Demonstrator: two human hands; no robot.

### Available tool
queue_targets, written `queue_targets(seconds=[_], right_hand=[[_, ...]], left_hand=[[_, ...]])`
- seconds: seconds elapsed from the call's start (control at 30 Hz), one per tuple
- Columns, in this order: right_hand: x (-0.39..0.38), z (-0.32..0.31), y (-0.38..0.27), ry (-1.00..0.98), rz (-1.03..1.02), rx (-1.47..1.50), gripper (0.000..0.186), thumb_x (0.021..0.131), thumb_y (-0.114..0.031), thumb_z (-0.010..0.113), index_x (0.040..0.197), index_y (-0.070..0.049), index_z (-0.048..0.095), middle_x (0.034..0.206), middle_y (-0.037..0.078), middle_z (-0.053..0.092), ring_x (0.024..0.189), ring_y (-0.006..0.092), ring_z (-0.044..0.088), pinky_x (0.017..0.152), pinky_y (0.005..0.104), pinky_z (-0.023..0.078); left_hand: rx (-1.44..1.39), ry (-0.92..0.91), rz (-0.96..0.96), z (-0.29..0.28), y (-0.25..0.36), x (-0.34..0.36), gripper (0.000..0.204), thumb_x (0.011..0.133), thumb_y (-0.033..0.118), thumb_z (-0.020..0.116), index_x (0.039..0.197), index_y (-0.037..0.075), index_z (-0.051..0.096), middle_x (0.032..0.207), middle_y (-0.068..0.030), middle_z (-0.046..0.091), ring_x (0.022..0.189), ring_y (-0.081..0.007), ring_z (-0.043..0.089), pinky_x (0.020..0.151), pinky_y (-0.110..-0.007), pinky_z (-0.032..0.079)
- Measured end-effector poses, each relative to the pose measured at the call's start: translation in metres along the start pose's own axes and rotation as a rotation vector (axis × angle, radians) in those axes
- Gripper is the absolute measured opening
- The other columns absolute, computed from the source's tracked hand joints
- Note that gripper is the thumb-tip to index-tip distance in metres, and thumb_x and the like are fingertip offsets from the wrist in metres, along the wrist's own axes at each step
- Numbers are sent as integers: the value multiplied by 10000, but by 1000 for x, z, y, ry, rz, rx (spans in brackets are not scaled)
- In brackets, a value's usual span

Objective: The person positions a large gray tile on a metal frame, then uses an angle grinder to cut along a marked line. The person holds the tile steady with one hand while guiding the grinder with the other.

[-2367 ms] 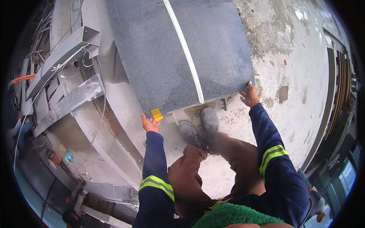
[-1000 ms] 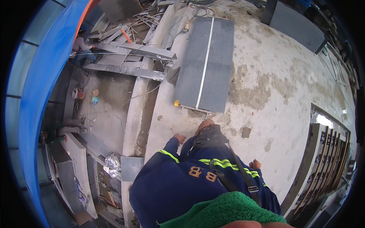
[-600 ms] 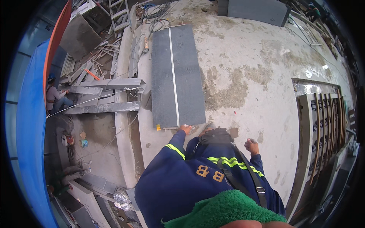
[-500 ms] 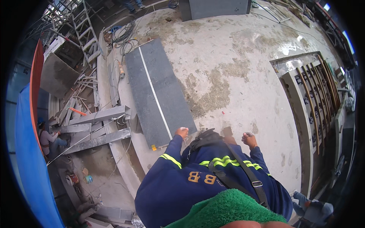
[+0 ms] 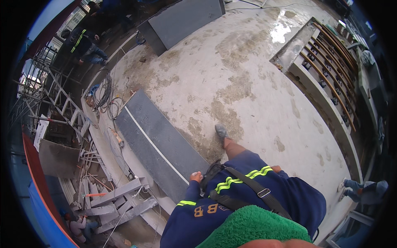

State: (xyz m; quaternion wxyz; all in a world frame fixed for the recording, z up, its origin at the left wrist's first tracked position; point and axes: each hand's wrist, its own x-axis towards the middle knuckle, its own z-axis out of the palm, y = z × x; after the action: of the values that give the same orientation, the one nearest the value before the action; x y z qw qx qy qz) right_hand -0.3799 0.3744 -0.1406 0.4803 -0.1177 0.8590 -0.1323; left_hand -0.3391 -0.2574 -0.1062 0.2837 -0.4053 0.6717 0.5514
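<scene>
R hand (image 5: 276, 168) is mostly hiding behind the jacket (image 5: 289, 198), so its grip isn't showing. L hand (image 5: 196, 177) is curling its fingers, but too sm. to tell if it's holding or touching anything. Dk slab (image 5: 155, 136) is losing its near end behind L arm & body. Green towel (image 5: 256, 227) is running off btm edge. Big grey block (image 5: 186, 25) is getting cut by top edge. Orange-ish tool (image 5: 118, 137) is looking too sm. to ID. Co-worker, lower L (image 5: 78, 226), is blurring into dk rim, hand details unclear.
</scene>
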Motion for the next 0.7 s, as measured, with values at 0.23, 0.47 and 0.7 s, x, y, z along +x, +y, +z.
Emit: queue_targets(seconds=[0.23,0.47,0.7], right_hand=[[237,-287,-134,176,-22,-455,286,986,-382,662,1001,-107,736,889,90,779,865,299,763,750,447,597],[351,-626,-433,619,-352,636,470,1016,-427,636,1237,-24,733,998,168,793,929,272,759,876,416,581],[413,-673,-507,563,-370,674,479,984,-440,658,1226,-38,752,1025,202,792,985,358,754,904,471,571]], left_hand=[[140,198,53,-64,74,20,385,997,316,698,1231,10,717,1194,-177,771,1018,-335,762,929,-380,592],[-681,347,42,-115,245,97,397,1010,249,701,1357,61,663,1160,-159,752,1021,-304,743,899,-372,597],[-508,152,-194,-236,335,217,492,1027,301,680,1459,92,569,1255,-166,722,1080,-328,733,912,-434,595]])
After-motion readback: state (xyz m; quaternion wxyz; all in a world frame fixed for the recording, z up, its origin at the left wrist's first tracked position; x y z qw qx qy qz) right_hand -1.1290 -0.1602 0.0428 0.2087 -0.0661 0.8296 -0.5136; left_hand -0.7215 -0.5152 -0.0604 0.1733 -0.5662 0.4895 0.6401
